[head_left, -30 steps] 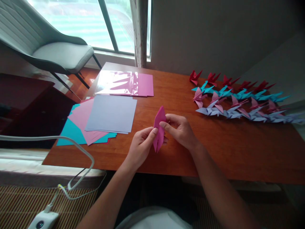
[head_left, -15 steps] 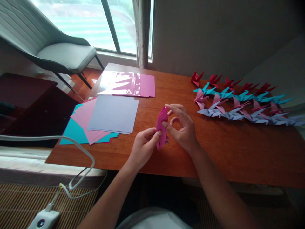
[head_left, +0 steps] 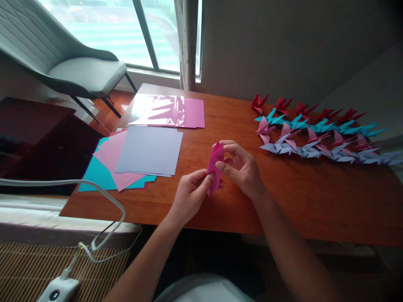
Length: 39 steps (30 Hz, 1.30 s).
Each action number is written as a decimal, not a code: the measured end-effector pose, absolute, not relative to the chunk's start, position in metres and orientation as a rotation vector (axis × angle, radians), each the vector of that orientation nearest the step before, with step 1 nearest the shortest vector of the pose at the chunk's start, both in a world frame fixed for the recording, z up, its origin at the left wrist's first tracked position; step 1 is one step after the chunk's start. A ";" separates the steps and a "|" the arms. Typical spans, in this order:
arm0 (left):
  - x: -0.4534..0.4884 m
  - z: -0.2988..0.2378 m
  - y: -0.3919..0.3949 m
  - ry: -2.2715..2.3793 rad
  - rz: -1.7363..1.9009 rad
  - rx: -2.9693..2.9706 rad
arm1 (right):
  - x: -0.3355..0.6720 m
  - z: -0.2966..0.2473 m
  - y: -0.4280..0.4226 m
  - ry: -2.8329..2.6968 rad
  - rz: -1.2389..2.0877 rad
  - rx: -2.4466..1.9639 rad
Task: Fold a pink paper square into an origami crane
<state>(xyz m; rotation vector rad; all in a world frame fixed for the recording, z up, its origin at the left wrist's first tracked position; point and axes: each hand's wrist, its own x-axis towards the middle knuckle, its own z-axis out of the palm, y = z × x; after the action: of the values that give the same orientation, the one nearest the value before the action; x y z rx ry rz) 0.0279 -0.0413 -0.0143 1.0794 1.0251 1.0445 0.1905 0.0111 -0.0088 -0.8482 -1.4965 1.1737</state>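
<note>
A folded piece of bright pink origami paper (head_left: 215,161) is held up above the table's near side, its narrow shape standing upright with a pointed top. My left hand (head_left: 193,188) pinches its lower part, thumb in front and fingertips showing behind. At the upper right edge, my right hand (head_left: 241,167) has its thumb on the front face and its index finger reaching behind the top. The layers look slightly parted near the top. Part of the paper's back is hidden by my fingers.
Rows of folded paper cranes in red, turquoise, pink (head_left: 264,130) and lavender (head_left: 304,150) stand at the right of the wooden table (head_left: 239,214). Left lie lavender sheets (head_left: 149,151), fanned coloured sheets (head_left: 103,172) and a clear plastic sleeve (head_left: 157,110). A white cable (head_left: 107,193) loops at the left.
My right index finger has shifted left behind the paper's top. The pink paper has turned slightly, with its upper layers a little further apart.
</note>
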 end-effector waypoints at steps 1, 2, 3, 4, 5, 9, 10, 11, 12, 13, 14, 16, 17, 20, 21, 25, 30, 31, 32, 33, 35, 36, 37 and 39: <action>0.028 -0.014 -0.041 1.027 1.049 1.082 | 0.191 -0.009 0.011 -1.493 1.190 -0.847; 0.028 -0.013 -0.041 1.028 1.056 1.081 | 0.191 -0.008 0.011 -1.496 1.203 -0.847; 0.028 -0.013 -0.040 1.027 1.062 1.076 | 0.191 -0.008 0.011 -1.506 1.213 -0.846; 0.029 -0.012 -0.040 1.025 1.068 1.070 | 0.191 -0.007 0.011 -1.521 1.222 -0.843; 0.029 -0.011 -0.040 1.026 1.073 1.064 | 0.190 -0.006 0.011 -1.540 1.229 -0.838; 0.028 -0.007 -0.039 1.030 1.090 1.044 | 0.189 -0.005 0.011 -1.593 1.269 -0.808; 0.028 -0.006 -0.039 1.029 1.093 1.037 | 0.189 -0.005 0.011 -1.598 1.279 -0.803; 0.028 -0.006 -0.040 1.027 1.095 1.030 | 0.189 -0.005 0.011 -1.602 1.289 -0.800; 0.027 -0.006 -0.040 1.026 1.094 1.024 | 0.189 -0.005 0.011 -1.605 1.297 -0.798; 0.027 -0.007 -0.040 1.026 1.093 1.019 | 0.189 -0.005 0.011 -1.603 1.302 -0.795; 0.027 -0.007 -0.040 1.024 1.091 1.014 | 0.190 -0.005 0.011 -1.598 1.308 -0.793; 0.026 -0.008 -0.039 1.009 1.083 1.007 | 0.190 -0.004 0.011 -1.575 1.325 -0.778; 0.026 -0.009 -0.039 0.998 1.079 1.006 | 0.191 -0.003 0.010 -1.560 1.337 -0.770; 0.026 -0.009 -0.039 0.979 1.072 1.012 | 0.191 0.000 0.009 -1.516 1.383 -0.743; 0.027 -0.009 -0.039 0.980 1.072 1.015 | 0.191 0.000 0.009 -1.511 1.398 -0.735; 0.026 -0.009 -0.040 1.026 1.107 1.048 | 0.189 0.000 0.010 -1.616 1.399 -0.742; 0.025 -0.009 -0.040 1.077 1.156 1.070 | 0.188 -0.001 0.010 -1.732 1.303 -0.796; 0.025 -0.009 -0.040 1.073 1.149 1.068 | 0.188 -0.002 0.010 -1.732 1.298 -0.795; 0.025 -0.009 -0.040 1.064 1.143 1.064 | 0.188 -0.002 0.010 -1.729 1.301 -0.788; 0.025 -0.009 -0.039 1.053 1.139 1.061 | 0.188 -0.003 0.010 -1.723 1.313 -0.778; 0.025 -0.010 -0.039 1.030 1.136 1.053 | 0.189 -0.004 0.010 -1.711 1.356 -0.754; 0.025 -0.010 -0.039 1.023 1.135 1.047 | 0.189 -0.005 0.010 -1.707 1.378 -0.745; 0.025 -0.010 -0.039 1.019 1.134 1.042 | 0.189 -0.006 0.010 -1.704 1.394 -0.739; 0.025 -0.011 -0.039 1.017 1.137 1.028 | 0.188 -0.009 0.011 -1.702 1.411 -0.744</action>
<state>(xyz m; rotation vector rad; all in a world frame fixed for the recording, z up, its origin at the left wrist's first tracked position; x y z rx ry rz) 0.0246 -0.0393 -0.0112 1.0278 1.0174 1.1371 0.1884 0.0108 -0.0088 -0.7443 -1.7023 1.4114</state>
